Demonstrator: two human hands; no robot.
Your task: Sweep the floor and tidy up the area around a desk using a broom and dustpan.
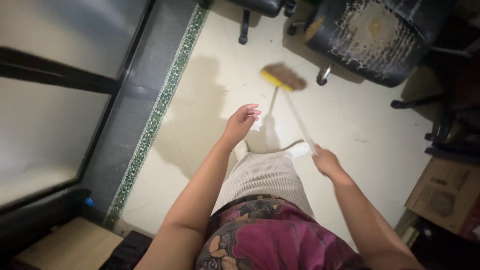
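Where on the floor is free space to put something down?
Bare tile lies between the pebble strip and the broom, under the empty left hand. More lies between the right hand and the cardboard box. The worn chair crowds the top.

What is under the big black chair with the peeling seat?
Under the black chair you can see pale floor tiles, one chrome caster wheel and dark shadow. The seat covers the rest of its base. The broom head lies beside it, not underneath.

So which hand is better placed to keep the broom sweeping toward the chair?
Right. The right hand already grips the broom handle; the left hand hangs free above the floor, fingers loosely curled, holding nothing.
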